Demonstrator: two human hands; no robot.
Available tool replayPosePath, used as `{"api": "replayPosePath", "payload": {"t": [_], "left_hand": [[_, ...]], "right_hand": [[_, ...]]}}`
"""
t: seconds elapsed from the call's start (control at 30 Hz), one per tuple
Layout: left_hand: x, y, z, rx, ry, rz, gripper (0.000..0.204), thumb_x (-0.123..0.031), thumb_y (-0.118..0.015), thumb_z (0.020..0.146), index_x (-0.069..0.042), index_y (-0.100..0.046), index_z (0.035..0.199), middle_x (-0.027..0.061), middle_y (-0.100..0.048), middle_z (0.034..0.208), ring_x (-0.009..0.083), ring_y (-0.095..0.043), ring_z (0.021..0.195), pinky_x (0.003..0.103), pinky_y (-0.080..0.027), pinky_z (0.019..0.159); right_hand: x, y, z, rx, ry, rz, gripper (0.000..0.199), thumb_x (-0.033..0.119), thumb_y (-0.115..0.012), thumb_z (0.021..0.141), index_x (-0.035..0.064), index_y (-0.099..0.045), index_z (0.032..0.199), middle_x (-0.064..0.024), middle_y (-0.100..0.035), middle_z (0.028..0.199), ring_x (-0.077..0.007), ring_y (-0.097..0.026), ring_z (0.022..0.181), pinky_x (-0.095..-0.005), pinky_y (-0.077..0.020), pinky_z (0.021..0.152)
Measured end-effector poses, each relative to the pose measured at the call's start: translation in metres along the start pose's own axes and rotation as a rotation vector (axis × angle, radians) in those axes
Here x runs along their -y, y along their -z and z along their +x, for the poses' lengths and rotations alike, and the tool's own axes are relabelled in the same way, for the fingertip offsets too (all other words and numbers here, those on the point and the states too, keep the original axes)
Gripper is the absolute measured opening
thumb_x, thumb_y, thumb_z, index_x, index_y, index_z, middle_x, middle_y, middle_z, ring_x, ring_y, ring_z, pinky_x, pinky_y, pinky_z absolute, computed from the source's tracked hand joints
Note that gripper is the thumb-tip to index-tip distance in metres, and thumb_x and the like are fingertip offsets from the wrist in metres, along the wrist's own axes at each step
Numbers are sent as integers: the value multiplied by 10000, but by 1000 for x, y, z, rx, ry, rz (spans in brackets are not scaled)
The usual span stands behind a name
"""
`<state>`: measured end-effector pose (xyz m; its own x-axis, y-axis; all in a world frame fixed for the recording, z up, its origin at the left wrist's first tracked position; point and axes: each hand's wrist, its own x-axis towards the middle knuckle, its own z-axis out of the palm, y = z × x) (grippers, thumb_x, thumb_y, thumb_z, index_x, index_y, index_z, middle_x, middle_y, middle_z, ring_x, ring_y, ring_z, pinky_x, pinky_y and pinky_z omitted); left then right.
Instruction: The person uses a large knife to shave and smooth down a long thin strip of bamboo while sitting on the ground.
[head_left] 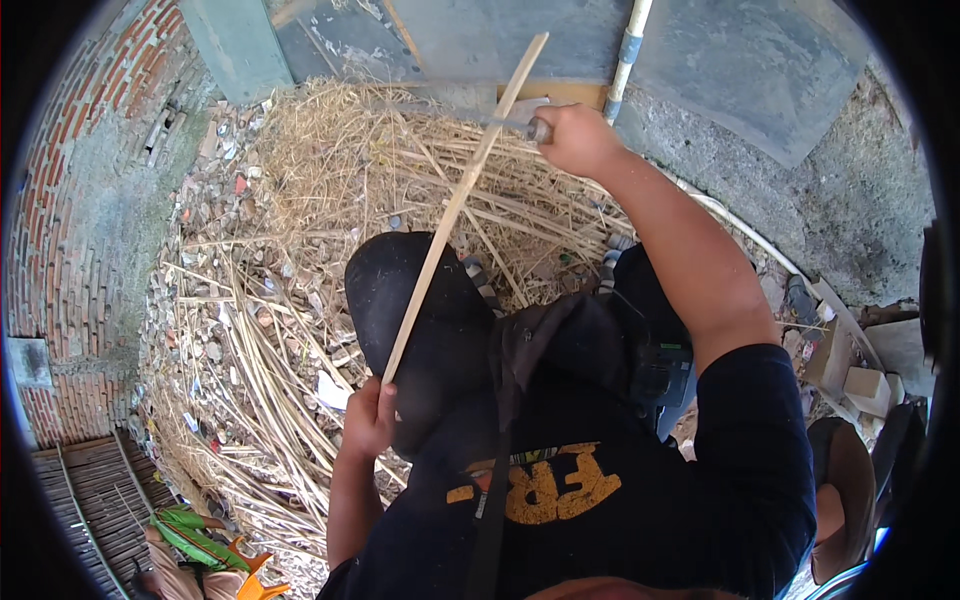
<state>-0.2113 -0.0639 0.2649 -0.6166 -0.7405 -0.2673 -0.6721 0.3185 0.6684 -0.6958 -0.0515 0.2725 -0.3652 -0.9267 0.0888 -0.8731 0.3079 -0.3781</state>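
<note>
A long, pale bamboo strip (452, 215) slants up and away across my knee. My left hand (370, 418) is closed round its near end, thumb along the strip. My right hand (582, 140) grips the dark, rounded handle of a knife (541, 130) near the strip's far end. The knife's thin blade points left and crosses the strip there; it is blurred, so I cannot tell whether it touches the strip or where its tip ends. Under the strip is my dark-clothed left knee (385, 285).
Dry shavings (330, 150) and loose bamboo strips (270, 385) cover the stony ground ahead and left. A brick wall (75, 230) rises at the left, grey panels (480, 45) and a pipe (626, 60) ahead. Another person in green (195, 540) is at the lower left. Blocks (866, 390) lie right.
</note>
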Motion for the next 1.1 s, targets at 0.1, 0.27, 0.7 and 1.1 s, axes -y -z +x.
{"api": "replayPosePath", "payload": {"t": [0.1, 0.27, 0.7, 1.1], "left_hand": [[0, 3, -7, -39, -20, 64, 448, -374, -523, 1005, 20, -528, 792, 190, -562, 618, 294, -586, 564, 399, -440, 554], [8, -1, -10, -44, -19, 2, 454, -388, -522, 1002, 22, -537, 808, 184, -561, 615, 298, -581, 568, 403, -437, 554], [4, -6, -12, -95, -37, 52, 405, -336, -545, 990, 15, -521, 790, 222, -582, 607, 393, -638, 597, 440, -459, 548], [12, -10, -8, -88, -60, -37, 405, -340, -540, 985, 3, -505, 773, 228, -560, 612, 414, -601, 586, 444, -448, 545]], "right_hand": [[-7, 4, 3, -124, 14, -15, 225, 125, -665, 745, 52, -663, 957, -204, -694, 860, -379, -675, 816, -465, -550, 763], [32, 12, -19, -2, 147, 53, 213, 119, -671, 730, 54, -652, 932, -195, -682, 812, -380, -671, 807, -472, -543, 745], [52, 18, -23, 47, 211, -86, 202, 149, -654, 757, 117, -668, 956, -145, -697, 842, -341, -687, 831, -478, -547, 750], [52, 18, -28, -15, 233, -108, 185, 145, -654, 763, 107, -653, 944, -139, -693, 828, -347, -686, 829, -478, -549, 733]]}}
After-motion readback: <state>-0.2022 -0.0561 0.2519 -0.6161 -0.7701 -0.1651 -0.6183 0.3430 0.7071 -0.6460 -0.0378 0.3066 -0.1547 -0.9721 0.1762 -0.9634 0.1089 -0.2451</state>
